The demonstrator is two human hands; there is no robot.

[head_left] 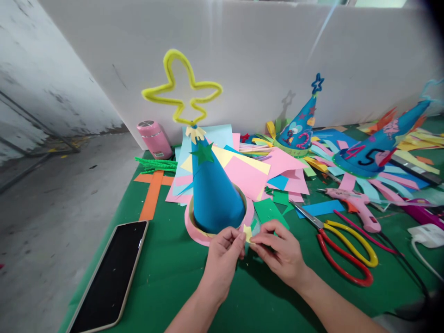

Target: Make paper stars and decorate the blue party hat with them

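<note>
Between my two hands is a small pale yellow paper star (247, 233). My left hand (225, 252) pinches its left side with thumb and fingers, and my right hand (279, 249) pinches its lower right side. Just behind them stands a blue paper cone hat (217, 199) with a pink brim (194, 235). A green paper star (203, 153) is on the cone near its top. Cream fringed paper (195, 134) circles the tip, and a yellow pipe-cleaner shape (173, 88) rises above it.
A phone (111, 277) lies at left, near the table edge. Red-and-yellow-handled scissors (338, 245) and a pink glue gun (357, 203) lie at right. Behind are paper sheets (244, 175), a pink bottle (155, 139), green pipe cleaners (156, 164) and two decorated blue hats (300, 127).
</note>
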